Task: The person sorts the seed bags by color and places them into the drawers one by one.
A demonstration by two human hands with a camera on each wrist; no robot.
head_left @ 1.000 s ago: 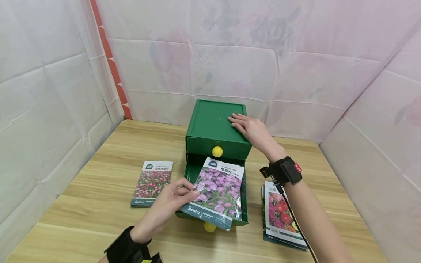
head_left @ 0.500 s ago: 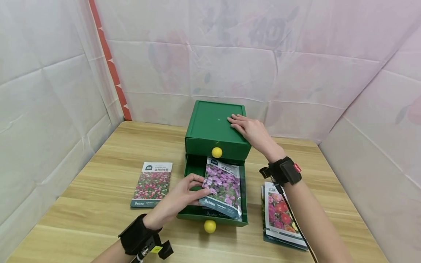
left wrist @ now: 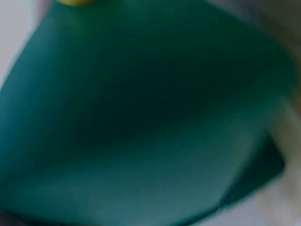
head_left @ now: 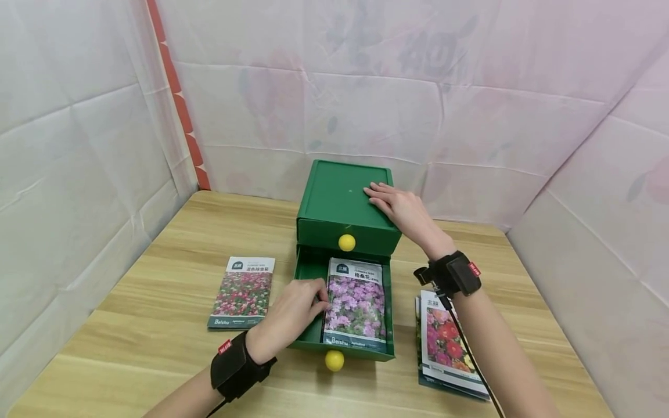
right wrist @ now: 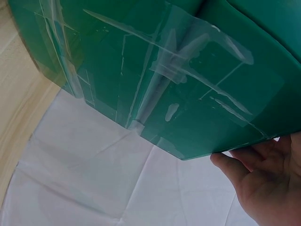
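Purple seed packet (head_left: 357, 305) now lowered flat into open drawer (head_left: 308, 273), left hand (head_left: 292, 310) at its 9 o'clock, fingers curled on packet edge, right hand (head_left: 399, 210) flat, fingers extended, atop green box (head_left: 334, 197) at 12 o'clock.

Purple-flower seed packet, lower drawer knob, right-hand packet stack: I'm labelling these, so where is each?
Purple-flower seed packet (head_left: 357, 305), head view, flower photo.
Lower drawer knob (head_left: 334, 360), head view, ball's middle.
Packet stack (head_left: 446, 342), head view, top packet's red flowers.

Green drawer box (head_left: 340, 206), yellow knobs (head_left: 346, 242), purple-flowered packet (head_left: 357, 305)
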